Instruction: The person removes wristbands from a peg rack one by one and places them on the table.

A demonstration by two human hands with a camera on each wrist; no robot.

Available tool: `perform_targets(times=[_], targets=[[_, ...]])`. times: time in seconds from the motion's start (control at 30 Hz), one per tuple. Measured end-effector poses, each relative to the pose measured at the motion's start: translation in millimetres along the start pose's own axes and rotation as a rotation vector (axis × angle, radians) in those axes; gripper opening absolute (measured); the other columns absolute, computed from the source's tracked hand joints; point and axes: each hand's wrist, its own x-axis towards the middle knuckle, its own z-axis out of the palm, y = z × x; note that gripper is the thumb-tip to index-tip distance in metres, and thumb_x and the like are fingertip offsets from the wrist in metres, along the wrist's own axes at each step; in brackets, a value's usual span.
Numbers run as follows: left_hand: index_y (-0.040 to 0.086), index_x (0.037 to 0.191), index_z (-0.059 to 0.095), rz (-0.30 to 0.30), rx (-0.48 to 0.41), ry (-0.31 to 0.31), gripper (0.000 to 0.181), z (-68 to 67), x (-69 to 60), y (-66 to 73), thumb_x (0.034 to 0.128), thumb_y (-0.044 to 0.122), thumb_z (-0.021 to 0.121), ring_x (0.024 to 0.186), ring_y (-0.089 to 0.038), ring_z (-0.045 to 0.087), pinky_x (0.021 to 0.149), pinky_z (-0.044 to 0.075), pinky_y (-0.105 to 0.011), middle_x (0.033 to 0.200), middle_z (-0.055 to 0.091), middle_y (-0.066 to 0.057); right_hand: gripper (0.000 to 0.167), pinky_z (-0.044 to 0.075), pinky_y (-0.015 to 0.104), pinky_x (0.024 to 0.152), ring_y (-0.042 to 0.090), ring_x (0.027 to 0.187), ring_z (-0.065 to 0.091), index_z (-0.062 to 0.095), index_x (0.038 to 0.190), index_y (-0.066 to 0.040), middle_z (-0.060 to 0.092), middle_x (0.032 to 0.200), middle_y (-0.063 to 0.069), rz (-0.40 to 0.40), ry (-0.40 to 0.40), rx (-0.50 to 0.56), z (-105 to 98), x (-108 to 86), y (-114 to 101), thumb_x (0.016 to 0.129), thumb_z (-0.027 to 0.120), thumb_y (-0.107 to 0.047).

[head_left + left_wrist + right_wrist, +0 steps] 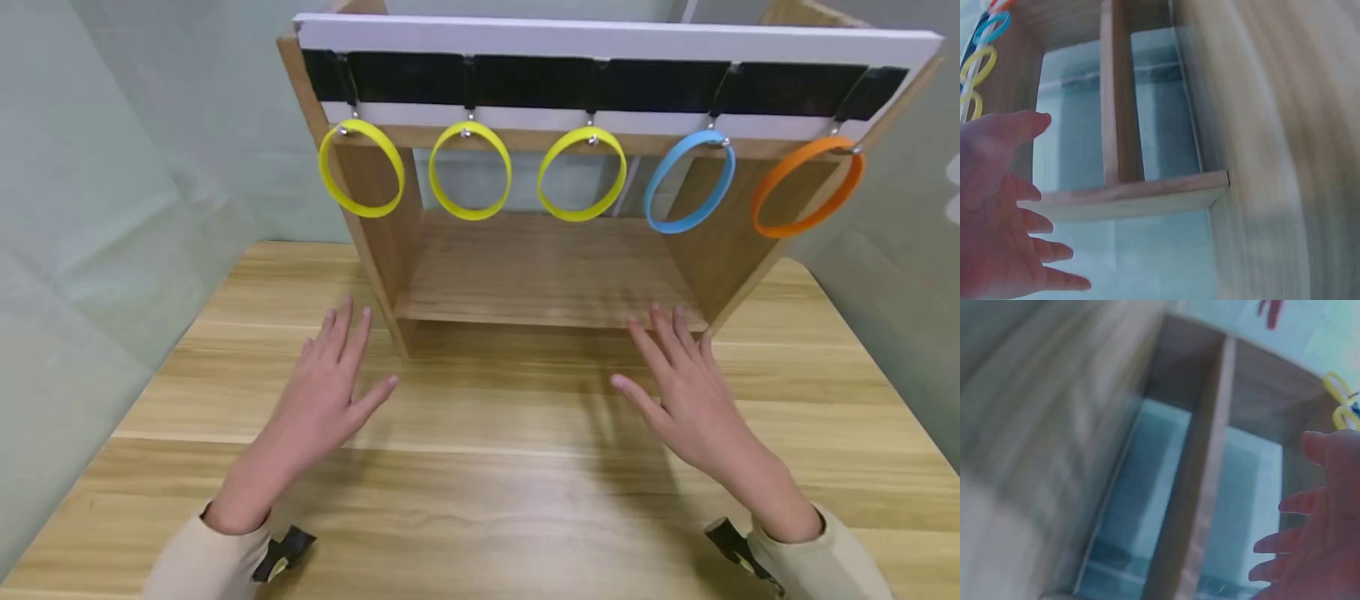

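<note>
My left hand (322, 400) hovers over the table, left of a wooden shelf frame (547, 271), fingers spread and holding nothing. Opposite it, my right hand (693, 404) is held near the shelf's lower right front, fingers also spread, with nothing in it. Along the shelf's top, rings hang from small hooks on a white rail (615, 37) with a black strip: a yellow ring (397, 157) at far left, two more yellow ones, a blue ring (652, 187) and an orange ring (757, 200) at far right. In the left wrist view, the left hand (997, 212) shows extended fingers; the right wrist view shows the right hand (1329, 525) likewise.
The wood-grain table (480, 500) carries the shelf at its back. Pale sheeting (97, 167) surrounds the table behind and at both sides. A dark strap (285, 552) shows at the left cuff, and another (738, 550) at the right.
</note>
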Motion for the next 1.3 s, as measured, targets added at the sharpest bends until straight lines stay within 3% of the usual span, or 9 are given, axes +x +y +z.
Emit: perform_targets(times=[0.13,0.27,0.4,0.57,0.8,0.93,1.07,1.2,1.3], targets=[[-0.006,0.151,0.013,-0.046,-0.221,0.010,0.080,-5.1,9.1,-12.9,0.0961,0.027,0.060,0.141,-0.045,0.012,0.111,0.018,-0.060,0.156,0.007,-0.028,0.065,0.013,0.063,0.111,0.045,0.140,0.017,0.035,0.148,-0.002,0.027,0.151,0.026,-0.032,0.016,0.135,-9,12.6,-16,0.097,0.059,-0.034],[-0.002,0.153,0.009,-0.128,-0.443,0.013,0.075,-7.4,20.7,-22.9,0.1002,0.026,0.054,0.142,-0.040,0.014,0.111,0.020,-0.058,0.157,0.010,-0.024,0.058,0.020,0.055,0.113,0.039,0.140,0.024,0.039,0.147,-0.005,0.035,0.150,0.021,-0.061,0.036,0.200,-18,28.9,-36,0.097,0.060,-0.025],[0.001,0.154,0.012,-0.173,-0.590,0.036,0.070,-6.8,30.9,-28.0,0.1015,0.025,0.051,0.140,-0.039,0.023,0.107,0.029,-0.059,0.156,0.018,-0.022,0.053,0.028,0.054,0.110,0.033,0.138,0.032,0.043,0.146,-0.008,0.040,0.148,0.015,-0.087,0.035,0.251,-25,45.5,-54,0.097,0.060,-0.023],[0.004,0.154,0.014,-0.195,-0.744,0.052,0.066,-3.2,45.0,-30.1,0.1022,0.024,0.050,0.140,-0.033,0.026,0.109,0.028,-0.054,0.157,0.020,-0.014,0.049,0.036,0.047,0.107,0.023,0.132,0.043,0.048,0.143,-0.010,0.049,0.142,0.007,-0.132,0.024,0.378,-30,67.1,-72,0.098,0.059,-0.024],[0.007,0.154,0.018,-0.222,-0.840,0.087,0.063,1.1,61.5,-32.8,0.1028,0.027,0.047,0.139,-0.029,0.030,0.110,0.030,-0.049,0.156,0.025,-0.012,0.040,0.046,0.029,0.098,0.014,0.117,0.057,0.055,0.135,-0.004,0.058,0.133,0.006,-0.196,0.015,0.653,-36,101.6,-101,0.097,0.060,-0.014],[0.006,0.153,0.022,-0.217,-0.878,0.118,0.061,5.5,69.2,-33.8,0.1021,0.025,0.049,0.138,-0.029,0.032,0.110,0.031,-0.048,0.154,0.029,-0.014,0.037,0.048,0.025,0.094,0.013,0.114,0.059,0.057,0.131,0.002,0.061,0.128,0.010,-0.204,-0.033,0.818,-37,118.4,-121,0.096,0.060,-0.008],[0.004,0.151,0.028,-0.214,-0.897,0.152,0.059,10.8,75.7,-34.9,0.1012,0.023,0.052,0.135,-0.030,0.036,0.109,0.033,-0.048,0.150,0.035,-0.017,0.036,0.049,0.022,0.092,0.010,0.110,0.061,0.059,0.130,0.001,0.062,0.127,0.009,-0.145,-0.080,0.836,-33,134.6,-136,0.096,0.061,-0.010],[0.003,0.149,0.032,-0.212,-0.912,0.177,0.056,12.0,79.3,-35.5,0.1011,0.023,0.052,0.131,-0.029,0.041,0.107,0.036,-0.046,0.145,0.041,-0.016,0.038,0.050,0.021,0.089,0.008,0.107,0.062,0.059,0.130,0.001,0.063,0.126,0.007,-0.093,-0.079,0.790,-26,153.4,-146,0.095,0.062,-0.014],[0.004,0.149,0.033,-0.204,-0.918,0.176,0.055,10.1,80.7,-35.8,0.1013,0.024,0.051,0.128,-0.028,0.044,0.106,0.039,-0.045,0.144,0.043,-0.016,0.039,0.052,0.021,0.086,0.009,0.102,0.064,0.058,0.131,0.001,0.063,0.126,0.008,-0.055,-0.072,0.813,-21,165.5,-150,0.096,0.062,-0.016]])
